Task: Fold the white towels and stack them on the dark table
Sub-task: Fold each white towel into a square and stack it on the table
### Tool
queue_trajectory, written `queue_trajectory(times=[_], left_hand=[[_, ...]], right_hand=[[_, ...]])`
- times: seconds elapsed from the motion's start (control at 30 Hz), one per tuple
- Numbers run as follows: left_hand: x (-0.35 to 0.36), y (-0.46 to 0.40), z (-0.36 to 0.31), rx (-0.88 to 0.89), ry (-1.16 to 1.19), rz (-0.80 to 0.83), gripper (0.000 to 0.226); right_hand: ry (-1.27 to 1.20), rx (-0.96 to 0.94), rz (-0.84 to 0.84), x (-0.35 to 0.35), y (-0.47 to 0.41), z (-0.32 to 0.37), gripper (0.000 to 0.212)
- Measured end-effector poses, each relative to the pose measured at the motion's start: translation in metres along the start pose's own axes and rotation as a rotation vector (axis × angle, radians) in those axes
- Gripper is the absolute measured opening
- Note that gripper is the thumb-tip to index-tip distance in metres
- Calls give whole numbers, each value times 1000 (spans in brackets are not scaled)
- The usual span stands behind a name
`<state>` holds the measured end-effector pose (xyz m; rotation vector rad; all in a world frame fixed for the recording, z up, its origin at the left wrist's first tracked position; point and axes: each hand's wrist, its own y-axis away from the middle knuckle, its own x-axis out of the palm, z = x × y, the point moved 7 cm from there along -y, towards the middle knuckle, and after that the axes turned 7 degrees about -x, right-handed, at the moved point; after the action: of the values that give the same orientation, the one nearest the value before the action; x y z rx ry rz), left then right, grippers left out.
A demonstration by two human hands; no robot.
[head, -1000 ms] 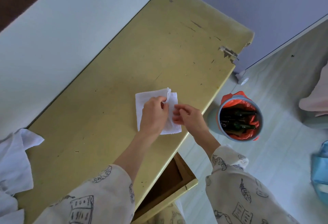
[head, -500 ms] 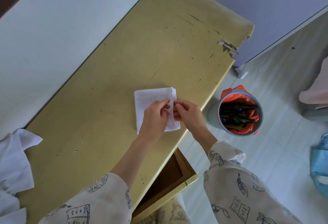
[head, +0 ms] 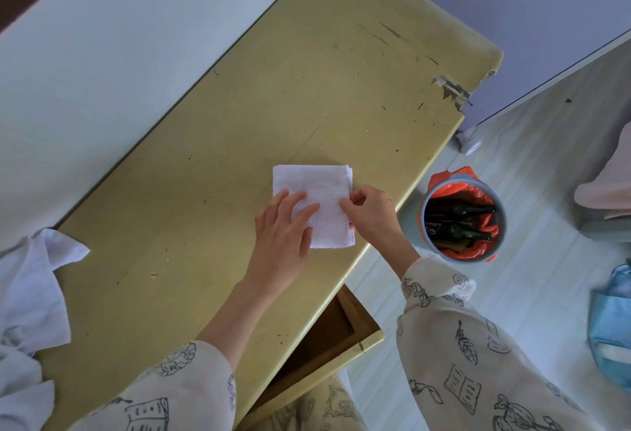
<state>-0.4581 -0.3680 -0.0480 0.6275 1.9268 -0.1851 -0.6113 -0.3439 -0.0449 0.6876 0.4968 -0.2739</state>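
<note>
Here I am pressing my left hand (head: 285, 229) flat on the folded towel (head: 312, 203), fingers straight and spread over its near left part. My right hand (head: 370, 214) is pinching the towel's right edge between thumb and curled fingers, just beside the left hand's fingertips. The towel is lying as a small white rectangle on the table (head: 239, 123), close to the table's right edge and about midway along its length; its stacked layers are showing at the far right corner.

The table is a worn yellowish-green top with scratches and a chipped patch at its far right corner. At the near left, a heap of loose white cloths (head: 30, 294) is hanging over the table's end, well apart from the folded towel. Under the near right edge a drawer (head: 341, 331) is standing open.

On the floor to the right of the table, a grey bin (head: 462, 217) with an orange liner is holding dark glass bottles (head: 457, 222). A blue bag (head: 611, 324) is lying at the right edge of the view. My patterned sleeves (head: 454, 345) are filling the near part of the view.
</note>
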Motion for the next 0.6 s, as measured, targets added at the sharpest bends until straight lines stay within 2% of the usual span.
queue_trajectory(times=[0.1, 0.33, 0.6], left_hand=[[2, 0, -1, 24, -12, 4, 37], [0, 2, -2, 75, -45, -23, 36], [13, 3, 4, 33, -105, 71, 45]], right_hand=[[15, 13, 1, -2, -1, -2, 9], [8, 31, -1, -4, -5, -6, 26], [-66, 4, -40, -2, -5, -7, 16]])
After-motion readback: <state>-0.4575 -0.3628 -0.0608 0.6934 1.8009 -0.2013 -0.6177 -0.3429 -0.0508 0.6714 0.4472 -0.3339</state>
